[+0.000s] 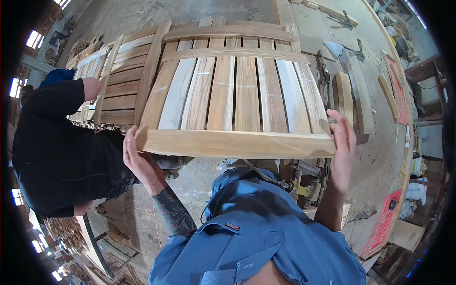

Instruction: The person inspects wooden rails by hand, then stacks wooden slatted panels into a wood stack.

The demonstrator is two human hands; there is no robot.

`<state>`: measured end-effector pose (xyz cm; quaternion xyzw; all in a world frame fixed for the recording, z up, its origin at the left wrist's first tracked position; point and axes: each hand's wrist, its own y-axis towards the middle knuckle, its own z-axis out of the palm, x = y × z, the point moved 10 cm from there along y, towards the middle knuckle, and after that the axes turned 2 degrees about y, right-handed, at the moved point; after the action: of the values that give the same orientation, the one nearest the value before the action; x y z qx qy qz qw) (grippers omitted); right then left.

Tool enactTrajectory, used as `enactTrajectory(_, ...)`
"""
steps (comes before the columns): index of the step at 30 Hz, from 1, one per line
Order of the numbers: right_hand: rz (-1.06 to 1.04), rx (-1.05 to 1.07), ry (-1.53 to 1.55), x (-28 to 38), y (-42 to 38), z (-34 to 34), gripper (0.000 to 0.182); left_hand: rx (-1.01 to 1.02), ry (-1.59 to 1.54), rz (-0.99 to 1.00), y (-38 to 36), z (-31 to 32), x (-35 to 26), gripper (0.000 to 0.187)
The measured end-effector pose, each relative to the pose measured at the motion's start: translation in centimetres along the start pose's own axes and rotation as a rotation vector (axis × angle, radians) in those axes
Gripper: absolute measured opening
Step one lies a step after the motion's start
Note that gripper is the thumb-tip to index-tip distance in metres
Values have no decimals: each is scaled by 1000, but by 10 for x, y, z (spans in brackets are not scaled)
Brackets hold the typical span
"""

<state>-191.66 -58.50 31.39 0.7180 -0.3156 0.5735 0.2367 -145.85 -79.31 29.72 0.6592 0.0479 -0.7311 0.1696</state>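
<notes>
A slatted wooden panel (246, 90) lies in front of me, its slats running away from me between crosswise rails. Its near rail (237, 144) is a thick, pale board. My left hand (137, 154) is at the left end of this rail, fingers wrapped round the corner. At the right end, my right hand (342, 137) holds the rail's other corner, with fingertips on its top edge. The undersides of both grips are partly hidden.
At the left stands a person in black (61, 147) beside another slatted panel (121, 90). Wooden offcuts (343, 92) and metal clamps (323, 76) lie on the right. Below the near rail is a metal clamp mechanism (308, 168). Shelving (430, 114) lines the far right.
</notes>
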Motion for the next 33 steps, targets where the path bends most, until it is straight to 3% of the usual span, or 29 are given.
enactTrajectory(1, -4, -1, 1, -1, 5, -3, 42, 0, -3, 3, 4, 2, -3, 36)
enactTrajectory(3, -189, 167, 271, 12, 14, -2, 64, 119, -249, 24, 11, 18, -14, 45)
enactTrajectory(4, -281, 256, 350, 22, 16, -1, 77, 188, -307, 86, 17, 23, -18, 63)
enactTrajectory(5, -283, 254, 349, 19, 20, 2, 77, 190, -309, 86, 24, 25, -18, 63)
enactTrajectory(7, -488, 130, 487, 45, 27, 1, 77, 358, -246, 373, 31, 48, -49, 73)
enactTrajectory(8, -414, 63, 537, 38, 42, -6, 61, 353, -211, 439, 39, 54, -59, 82)
enactTrajectory(9, -414, 62, 536, 41, 51, -5, 61, 353, -212, 439, 48, 58, -62, 82)
enactTrajectory(11, -514, -78, 186, 60, 65, -10, 54, 388, -149, 448, 64, 73, -68, 80)
enactTrajectory(12, -526, -84, 230, 64, 76, -13, 47, 280, -238, 404, 70, 79, -73, 67)
enactTrajectory(15, -582, -150, 252, 75, 103, -14, 39, 191, -140, 343, 98, 104, -61, 53)
enactTrajectory(17, -557, -174, 258, 75, 127, -12, 39, 277, -152, 351, 117, 132, -42, 43)
enactTrajectory(18, -561, -182, 332, 79, 138, -10, 42, 323, 41, 293, 132, 144, -21, 42)
enactTrajectory(19, -562, -187, 405, 81, 150, -7, 46, 365, 234, 230, 146, 154, 2, 43)
enactTrajectory(21, -604, -45, 445, 72, 174, 7, 45, 432, 126, 176, 168, 180, 32, 50)
enactTrajectory(23, -363, -46, 175, 49, 192, 34, 45, 413, 40, 174, 175, 199, 29, 53)
enactTrajectory(26, -322, 46, 233, 12, 199, 68, 43, 393, -58, 160, 181, 219, 23, 57)
enactTrajectory(30, -302, -18, 150, 21, 203, 64, 46, 452, -50, 169, 184, 236, -1, 70)
enactTrajectory(33, -325, -42, 162, 49, 176, 68, 46, 408, 50, 78, 186, 233, -2, 64)
